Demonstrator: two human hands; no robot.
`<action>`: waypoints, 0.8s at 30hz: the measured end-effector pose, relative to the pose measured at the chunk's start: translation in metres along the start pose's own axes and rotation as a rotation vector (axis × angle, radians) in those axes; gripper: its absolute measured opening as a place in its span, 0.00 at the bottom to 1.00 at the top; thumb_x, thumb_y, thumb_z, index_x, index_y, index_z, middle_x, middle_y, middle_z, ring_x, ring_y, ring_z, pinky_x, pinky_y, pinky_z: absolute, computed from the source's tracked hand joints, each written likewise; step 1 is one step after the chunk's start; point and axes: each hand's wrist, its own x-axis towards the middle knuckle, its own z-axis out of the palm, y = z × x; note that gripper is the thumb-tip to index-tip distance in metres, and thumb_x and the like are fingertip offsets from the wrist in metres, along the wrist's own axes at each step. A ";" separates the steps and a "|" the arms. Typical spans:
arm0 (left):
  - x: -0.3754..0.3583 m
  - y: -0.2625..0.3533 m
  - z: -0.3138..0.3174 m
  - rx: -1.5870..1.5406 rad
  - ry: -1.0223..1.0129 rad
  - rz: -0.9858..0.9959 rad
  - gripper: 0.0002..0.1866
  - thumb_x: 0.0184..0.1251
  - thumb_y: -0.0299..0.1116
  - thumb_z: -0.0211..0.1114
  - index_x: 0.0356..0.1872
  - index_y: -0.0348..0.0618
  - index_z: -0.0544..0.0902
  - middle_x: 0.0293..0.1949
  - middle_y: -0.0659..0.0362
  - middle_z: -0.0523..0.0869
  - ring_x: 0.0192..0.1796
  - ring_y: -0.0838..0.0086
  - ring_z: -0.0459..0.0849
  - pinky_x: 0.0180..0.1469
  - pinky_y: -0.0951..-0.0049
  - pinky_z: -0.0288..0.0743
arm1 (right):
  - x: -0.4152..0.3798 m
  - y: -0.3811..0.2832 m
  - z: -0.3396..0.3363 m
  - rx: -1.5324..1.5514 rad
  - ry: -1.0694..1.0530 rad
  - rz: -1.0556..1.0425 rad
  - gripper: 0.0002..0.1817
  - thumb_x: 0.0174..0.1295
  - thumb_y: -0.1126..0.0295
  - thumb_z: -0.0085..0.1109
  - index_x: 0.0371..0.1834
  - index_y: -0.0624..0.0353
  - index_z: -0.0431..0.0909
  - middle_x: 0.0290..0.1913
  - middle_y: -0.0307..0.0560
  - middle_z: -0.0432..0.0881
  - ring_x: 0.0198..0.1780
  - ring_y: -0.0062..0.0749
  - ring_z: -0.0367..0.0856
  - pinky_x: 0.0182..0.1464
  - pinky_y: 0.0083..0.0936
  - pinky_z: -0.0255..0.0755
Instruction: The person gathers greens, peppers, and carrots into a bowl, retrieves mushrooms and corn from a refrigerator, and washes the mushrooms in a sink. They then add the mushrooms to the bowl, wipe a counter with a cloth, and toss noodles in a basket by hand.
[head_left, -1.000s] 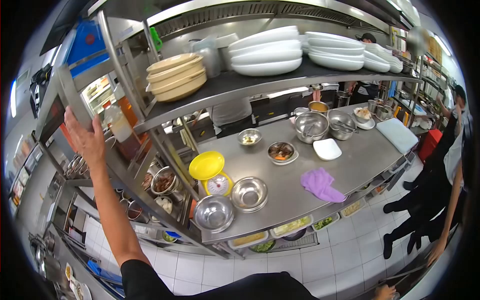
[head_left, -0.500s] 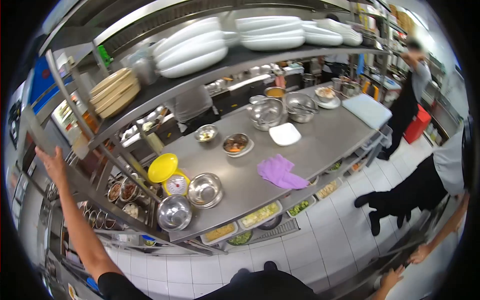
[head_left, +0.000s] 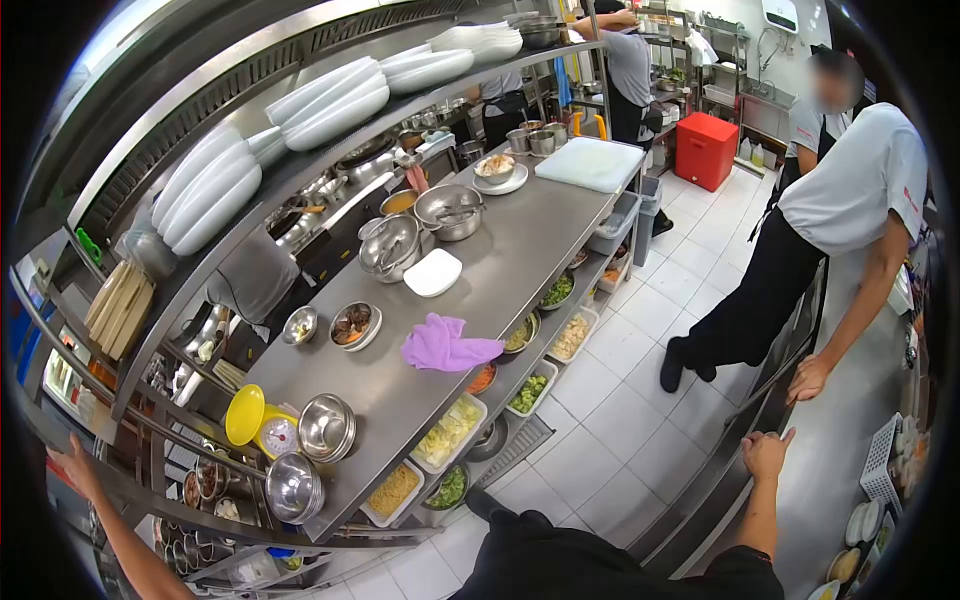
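My left hand [head_left: 72, 470] is stretched out at the far left, fingers extended against the steel shelf frame [head_left: 100, 462]. It holds nothing. On the right, my right hand [head_left: 766, 453] rests at the edge of the steel counter [head_left: 790, 510], fingers loosely bent and one pointing outward, with nothing in it. Between my arms stands a steel worktable [head_left: 375, 410]. A purple cloth [head_left: 450, 343] lies crumpled near its front edge. Steel bowls [head_left: 327, 428] and a yellow kitchen scale [head_left: 278, 436] sit at its near end.
A co-worker [head_left: 850, 190] leans on the right counter, their hand [head_left: 810, 378] ahead of mine. White plates [head_left: 330, 100] are stacked on the overhead shelf. Containers of cut vegetables [head_left: 450, 432] sit under the worktable. A red cooler box [head_left: 706, 150] stands on the tiled floor [head_left: 640, 370].
My view has swung to the right, showing more of the right counter and the co-worker. My left hand stays at the frame; my right fingers are more bent.
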 end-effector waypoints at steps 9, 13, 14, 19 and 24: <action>-0.015 -0.018 0.024 0.276 0.027 0.205 0.29 0.74 0.34 0.60 0.74 0.54 0.63 0.70 0.37 0.65 0.71 0.49 0.68 0.67 0.60 0.71 | -0.004 -0.010 -0.012 0.048 -0.019 0.037 0.14 0.62 0.54 0.61 0.37 0.49 0.89 0.29 0.43 0.88 0.43 0.41 0.85 0.79 0.59 0.33; -0.019 -0.035 0.028 0.469 0.059 0.409 0.34 0.73 0.24 0.56 0.74 0.73 0.63 0.71 0.39 0.63 0.72 0.49 0.68 0.67 0.61 0.72 | -0.004 -0.015 -0.019 0.024 -0.040 0.057 0.15 0.63 0.53 0.60 0.37 0.49 0.89 0.30 0.44 0.88 0.44 0.40 0.86 0.79 0.59 0.34; -0.019 -0.040 0.028 0.528 0.063 0.455 0.35 0.73 0.22 0.55 0.74 0.76 0.63 0.71 0.40 0.63 0.72 0.50 0.68 0.67 0.61 0.72 | -0.004 -0.015 -0.018 0.018 -0.043 0.049 0.15 0.63 0.53 0.60 0.38 0.49 0.89 0.31 0.44 0.88 0.44 0.40 0.86 0.78 0.60 0.34; -0.018 -0.033 0.022 0.664 -0.125 0.358 0.31 0.74 0.35 0.59 0.75 0.65 0.61 0.67 0.39 0.68 0.69 0.48 0.71 0.65 0.59 0.73 | -0.001 -0.014 -0.017 -0.045 -0.072 0.045 0.15 0.64 0.52 0.59 0.38 0.49 0.89 0.32 0.46 0.88 0.43 0.42 0.86 0.77 0.61 0.37; -0.017 -0.008 0.018 0.102 -0.097 -0.123 0.44 0.66 0.60 0.64 0.73 0.43 0.59 0.62 0.36 0.74 0.66 0.41 0.73 0.65 0.53 0.72 | 0.001 -0.015 -0.017 -0.030 -0.061 0.047 0.16 0.64 0.52 0.59 0.38 0.50 0.89 0.32 0.49 0.88 0.43 0.43 0.86 0.77 0.61 0.37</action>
